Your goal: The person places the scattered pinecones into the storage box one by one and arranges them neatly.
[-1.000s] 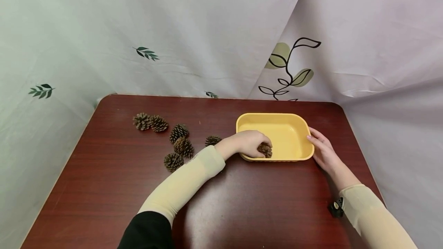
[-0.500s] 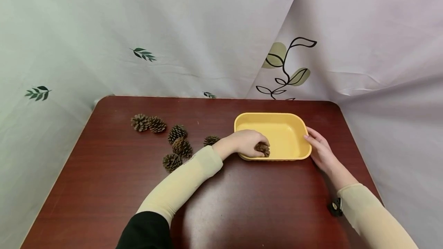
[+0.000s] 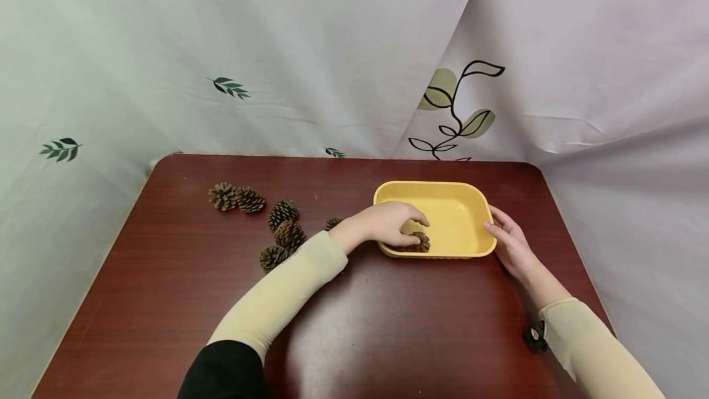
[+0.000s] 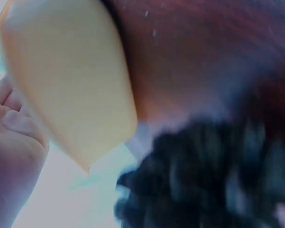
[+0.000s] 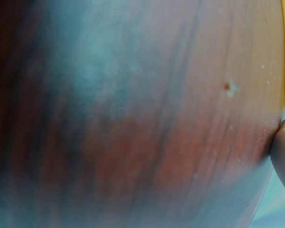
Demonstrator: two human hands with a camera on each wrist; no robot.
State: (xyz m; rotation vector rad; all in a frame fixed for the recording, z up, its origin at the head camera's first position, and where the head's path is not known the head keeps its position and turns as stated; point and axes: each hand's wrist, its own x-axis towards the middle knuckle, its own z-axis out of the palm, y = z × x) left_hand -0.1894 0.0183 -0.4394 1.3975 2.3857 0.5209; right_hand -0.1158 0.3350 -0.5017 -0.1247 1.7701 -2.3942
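A yellow plastic tub (image 3: 465, 217) stands on the table's right half. My left hand (image 3: 388, 223) reaches in over its left wall. Its thumb and fingers are spread apart, with the thumb right at a brown pine cone (image 3: 423, 242) lying in the tub's near left part. The palm hides some of the tub floor. My right hand (image 3: 515, 245) grips the tub's right rim, thumb on top and fingers outside. In the left wrist view, a blurred dark pine cone (image 4: 199, 175) looms close, beside the tub's outer wall (image 4: 71, 71).
On the dark red table (image 3: 166, 300), a pair of pine cones (image 3: 237, 198) lies at the far left. A cluster of three pine cones (image 3: 289, 236) sits nearer the middle. One more pine cone (image 3: 333, 223) is partly behind my left wrist. White curtain (image 3: 310, 48) hangs behind.
My left fingers have spread and let go of the pine cone, which now lies in the tub. The left hand has drawn slightly left. My right hand keeps its grip on the rim.
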